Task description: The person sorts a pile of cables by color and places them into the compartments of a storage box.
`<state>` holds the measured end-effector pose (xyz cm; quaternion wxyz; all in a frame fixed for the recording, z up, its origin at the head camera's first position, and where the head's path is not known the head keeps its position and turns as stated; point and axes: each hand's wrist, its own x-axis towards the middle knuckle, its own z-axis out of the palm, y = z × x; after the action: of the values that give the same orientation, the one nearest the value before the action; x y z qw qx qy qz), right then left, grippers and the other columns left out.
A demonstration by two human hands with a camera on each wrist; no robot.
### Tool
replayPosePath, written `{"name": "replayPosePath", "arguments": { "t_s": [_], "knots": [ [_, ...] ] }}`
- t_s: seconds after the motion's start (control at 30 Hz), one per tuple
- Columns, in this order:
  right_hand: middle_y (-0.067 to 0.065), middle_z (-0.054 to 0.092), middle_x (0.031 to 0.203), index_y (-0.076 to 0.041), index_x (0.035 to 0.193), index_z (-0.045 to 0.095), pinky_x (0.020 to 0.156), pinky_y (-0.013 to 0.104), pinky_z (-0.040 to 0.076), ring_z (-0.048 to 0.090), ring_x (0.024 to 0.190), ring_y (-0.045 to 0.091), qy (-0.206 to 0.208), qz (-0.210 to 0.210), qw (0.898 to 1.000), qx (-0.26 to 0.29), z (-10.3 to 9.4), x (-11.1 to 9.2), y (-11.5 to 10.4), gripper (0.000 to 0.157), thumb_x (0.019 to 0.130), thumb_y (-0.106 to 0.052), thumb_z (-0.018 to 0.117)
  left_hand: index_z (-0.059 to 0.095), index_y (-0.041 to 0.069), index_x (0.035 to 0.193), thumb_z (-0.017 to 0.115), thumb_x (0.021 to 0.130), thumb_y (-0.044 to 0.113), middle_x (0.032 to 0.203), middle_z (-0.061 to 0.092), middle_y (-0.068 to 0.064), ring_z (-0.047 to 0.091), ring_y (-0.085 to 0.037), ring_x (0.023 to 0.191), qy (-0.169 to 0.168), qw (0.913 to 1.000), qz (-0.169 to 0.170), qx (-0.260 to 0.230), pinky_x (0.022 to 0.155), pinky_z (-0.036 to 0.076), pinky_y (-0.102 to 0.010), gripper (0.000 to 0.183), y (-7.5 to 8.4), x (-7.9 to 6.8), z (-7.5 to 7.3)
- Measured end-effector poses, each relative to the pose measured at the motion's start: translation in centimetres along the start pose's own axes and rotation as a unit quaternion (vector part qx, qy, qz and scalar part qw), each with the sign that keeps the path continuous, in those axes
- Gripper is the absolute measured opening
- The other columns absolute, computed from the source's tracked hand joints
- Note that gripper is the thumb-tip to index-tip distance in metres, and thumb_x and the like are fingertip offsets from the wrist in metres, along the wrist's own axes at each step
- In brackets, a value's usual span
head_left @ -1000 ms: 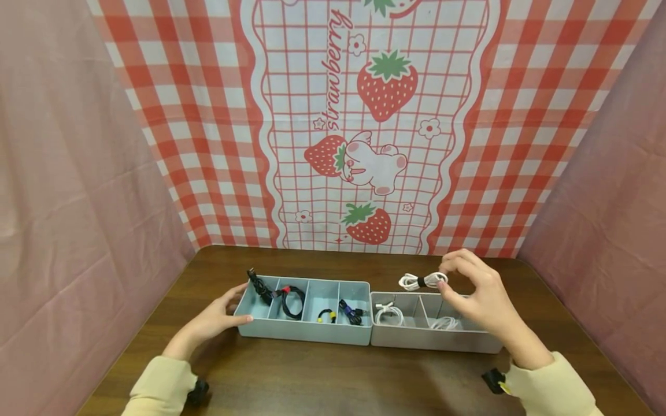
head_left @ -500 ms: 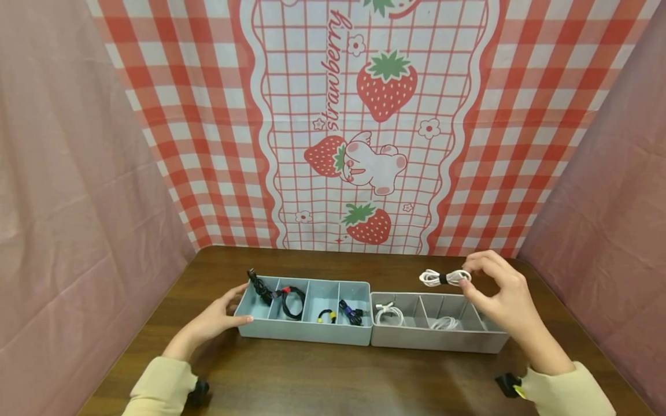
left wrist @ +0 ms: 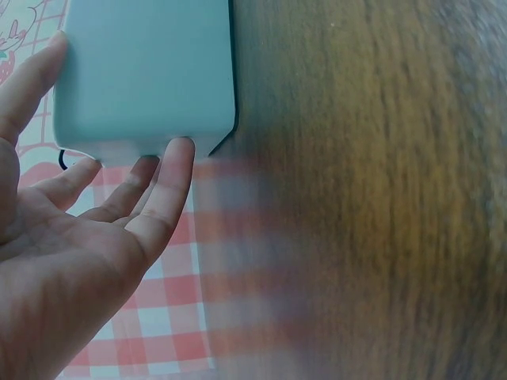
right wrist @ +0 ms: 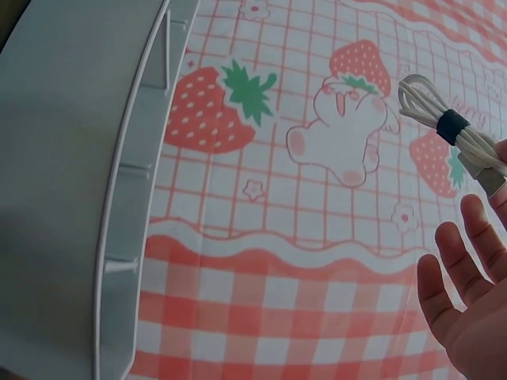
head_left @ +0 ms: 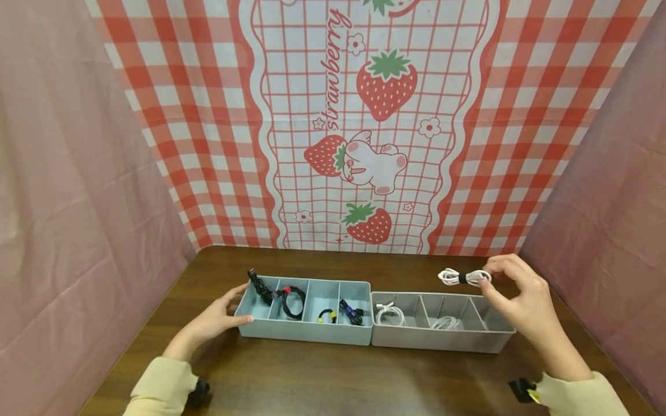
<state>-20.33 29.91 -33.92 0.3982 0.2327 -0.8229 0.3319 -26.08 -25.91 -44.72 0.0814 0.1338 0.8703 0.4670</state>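
Observation:
My right hand point(head_left: 525, 292) pinches a coiled white cable point(head_left: 464, 277), bound by a black strap, between thumb and fingers. The cable is held in the air above the back right part of the grey divided box point(head_left: 442, 339). In the right wrist view the white cable point(right wrist: 453, 127) shows a plug near the fingertips; the other fingers are spread. My left hand point(head_left: 210, 319) rests against the left end of the light blue divided box point(head_left: 307, 331), thumb on the front rim. In the left wrist view its fairly straight fingers point(left wrist: 170, 178) touch the box's end wall.
The boxes stand end to end on a brown wooden table point(head_left: 333, 375). Dark bundled cables point(head_left: 293, 303) lie in the blue box, one sticking up above the rim. White cables point(head_left: 390, 315) lie in two grey compartments. A checked strawberry cloth point(head_left: 385, 173) hangs behind.
My right hand has moved to the right with the white cable, uncovering more of the grey box's right end. My left hand and both boxes have stayed put.

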Motion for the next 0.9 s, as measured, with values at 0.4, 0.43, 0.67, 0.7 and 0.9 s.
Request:
{"name": "replayPosePath", "arguments": {
  "t_s": [0.4,0.43,0.67,0.7,0.9],
  "knots": [
    [-0.011,0.059,0.093,-0.007,0.081,0.065,0.084,0.006,0.032,0.05,0.098,-0.01,0.031,0.007,0.999,-0.017,-0.9,-0.9,1.7,0.024,0.065,0.009,0.072,0.021,0.007,0.15,0.069,0.087,0.024,0.141,0.037,-0.03,0.043,-0.044,0.124,-0.003,1.0,0.004,0.0,0.095,0.042,-0.052,0.081,0.0,0.0,-0.1],
    [-0.013,0.058,0.093,-0.007,0.081,0.065,0.084,0.006,0.031,0.05,0.098,-0.01,0.031,0.012,0.999,-0.017,-0.9,-1.0,1.8,0.024,0.065,0.009,0.072,0.022,0.008,0.15,0.069,0.086,0.024,0.141,0.037,-0.029,0.043,-0.044,0.124,-0.002,1.0,0.001,-0.002,0.095,0.042,-0.052,0.081,0.0,0.0,-0.1],
    [-0.022,0.055,0.093,-0.004,0.081,0.064,0.081,0.006,0.03,0.048,0.092,-0.012,0.031,0.033,0.999,-0.027,-1.2,-1.7,2.7,0.022,0.065,0.008,0.072,0.022,0.009,0.15,0.069,0.086,0.025,0.142,0.035,-0.029,0.042,-0.045,0.125,-0.003,1.0,-0.005,-0.001,0.095,0.041,-0.053,0.081,-0.1,0.1,-0.1],
    [-0.022,0.055,0.093,-0.004,0.08,0.064,0.08,0.006,0.03,0.047,0.091,-0.012,0.03,0.035,0.999,-0.028,-1.2,-1.8,2.9,0.021,0.065,0.008,0.072,0.022,0.009,0.15,0.069,0.086,0.025,0.142,0.036,-0.029,0.042,-0.045,0.125,-0.002,1.0,-0.005,-0.001,0.096,0.041,-0.053,0.081,-0.1,0.1,-0.1],
    [-0.025,0.053,0.093,-0.005,0.082,0.064,0.074,0.005,0.03,0.047,0.083,-0.011,0.024,0.054,0.997,-0.047,-1.3,-2.6,3.8,0.021,0.067,0.006,0.072,0.022,0.009,0.15,0.069,0.086,0.025,0.142,0.036,-0.029,0.042,-0.045,0.125,-0.002,1.0,-0.006,-0.001,0.095,0.041,-0.053,0.081,0.0,0.0,-0.1]
  ]
}}
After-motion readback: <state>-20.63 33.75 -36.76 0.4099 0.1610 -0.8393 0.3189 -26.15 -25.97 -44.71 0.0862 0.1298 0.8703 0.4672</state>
